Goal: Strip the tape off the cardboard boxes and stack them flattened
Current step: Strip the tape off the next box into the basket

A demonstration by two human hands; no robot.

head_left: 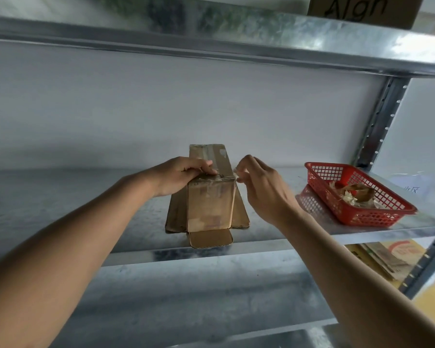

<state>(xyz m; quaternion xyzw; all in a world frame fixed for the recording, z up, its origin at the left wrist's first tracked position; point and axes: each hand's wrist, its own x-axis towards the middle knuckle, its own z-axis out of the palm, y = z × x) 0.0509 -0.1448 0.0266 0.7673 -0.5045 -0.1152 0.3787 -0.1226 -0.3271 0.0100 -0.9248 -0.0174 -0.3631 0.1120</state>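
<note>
A long brown cardboard box (209, 204) lies on the metal shelf (86, 197), its near end facing me with the bottom flaps folded out. Clear tape runs over its top and near face. My left hand (178, 174) presses down on the box's top near edge, thumb and fingers over the taped seam. My right hand (259, 187) hovers at the box's upper right corner, thumb and fingers pinched on a thin strip of clear tape (236, 173) pulled off that corner.
A red plastic basket (322, 177) with crumpled tape scraps stands to the right on the same shelf. Another shelf hangs above with a cardboard box (362, 8) on it. Flattened cardboard (382, 257) lies on the lower level at right. A shelf upright (377, 121) rises at the right.
</note>
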